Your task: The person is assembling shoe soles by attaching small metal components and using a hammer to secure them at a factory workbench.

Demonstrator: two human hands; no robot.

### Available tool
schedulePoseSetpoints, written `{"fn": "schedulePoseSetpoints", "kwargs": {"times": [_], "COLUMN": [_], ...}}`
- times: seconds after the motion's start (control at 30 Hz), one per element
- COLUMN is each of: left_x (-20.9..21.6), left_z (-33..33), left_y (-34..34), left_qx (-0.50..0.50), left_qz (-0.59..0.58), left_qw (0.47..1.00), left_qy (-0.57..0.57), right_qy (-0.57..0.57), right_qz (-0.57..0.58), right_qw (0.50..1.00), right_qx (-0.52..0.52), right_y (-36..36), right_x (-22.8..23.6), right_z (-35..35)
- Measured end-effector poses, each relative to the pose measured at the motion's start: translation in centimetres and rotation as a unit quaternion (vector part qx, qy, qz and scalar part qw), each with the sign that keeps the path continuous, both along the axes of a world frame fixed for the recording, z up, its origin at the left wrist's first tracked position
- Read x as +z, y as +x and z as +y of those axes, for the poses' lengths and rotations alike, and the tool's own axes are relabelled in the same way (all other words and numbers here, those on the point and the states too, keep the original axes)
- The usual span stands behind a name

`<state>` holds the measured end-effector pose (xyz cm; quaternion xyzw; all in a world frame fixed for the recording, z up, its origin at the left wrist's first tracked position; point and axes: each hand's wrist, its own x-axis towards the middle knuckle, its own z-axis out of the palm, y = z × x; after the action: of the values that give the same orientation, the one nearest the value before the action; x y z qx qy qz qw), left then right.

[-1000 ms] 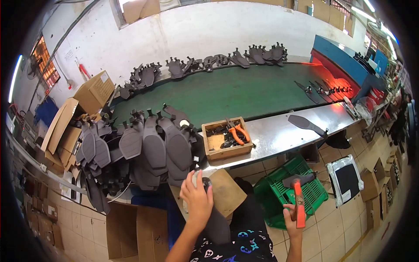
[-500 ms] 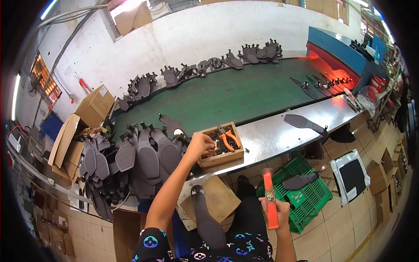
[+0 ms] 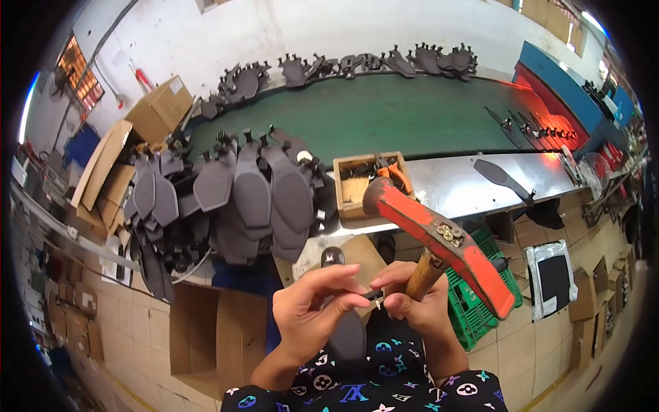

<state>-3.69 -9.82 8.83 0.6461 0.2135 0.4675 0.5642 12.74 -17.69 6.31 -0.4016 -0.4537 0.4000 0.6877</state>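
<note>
My left hand [image 3: 317,302] pinches a small black piece with a short pale pin [image 3: 375,295] between thumb and forefinger. My right hand [image 3: 420,299] is closed round the wooden handle of a hammer [image 3: 445,240], and its thumb and forefinger meet the same small piece. The hammer's worn red head rises large in front of the table edge. Below my hands a dark grey shoe sole [image 3: 349,336] lies over my lap, its black heel end [image 3: 333,256] pointing away; my fingers hide its middle.
An open wooden box [image 3: 349,206] with orange-handled pliers [image 3: 397,176] and small dark parts sits on the metal table edge [image 3: 453,180]. Many heeled soles [image 3: 252,199] are heaped at left. Beyond runs a green conveyor belt [image 3: 384,113]. A green crate [image 3: 473,309] stands at right, a cardboard box [image 3: 195,329] at lower left.
My left hand has come back from the wooden box to my lap with the small black piece. My right hand has raised the hammer inward, and both hands now meet.
</note>
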Motion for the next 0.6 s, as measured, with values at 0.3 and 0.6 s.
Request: {"fn": "schedulePoseSetpoints", "kwargs": {"times": [0.3,0.6], "left_x": [-2.8,-3.4], "left_z": [1.1,2.0], "left_y": [-3.1,-4.2], "left_qx": [0.007,0.046], "left_qz": [0.020,0.165], "left_qw": [0.982,0.902], "left_qy": [0.190,0.396], "right_qy": [-0.062,-0.093], "right_qz": [0.126,0.133], "right_qw": [0.989,0.981], "right_qx": [0.053,0.106], "right_y": [-3.3,-2.9], "right_x": [-0.6,-4.2], "right_z": [-0.4,0.5]}}
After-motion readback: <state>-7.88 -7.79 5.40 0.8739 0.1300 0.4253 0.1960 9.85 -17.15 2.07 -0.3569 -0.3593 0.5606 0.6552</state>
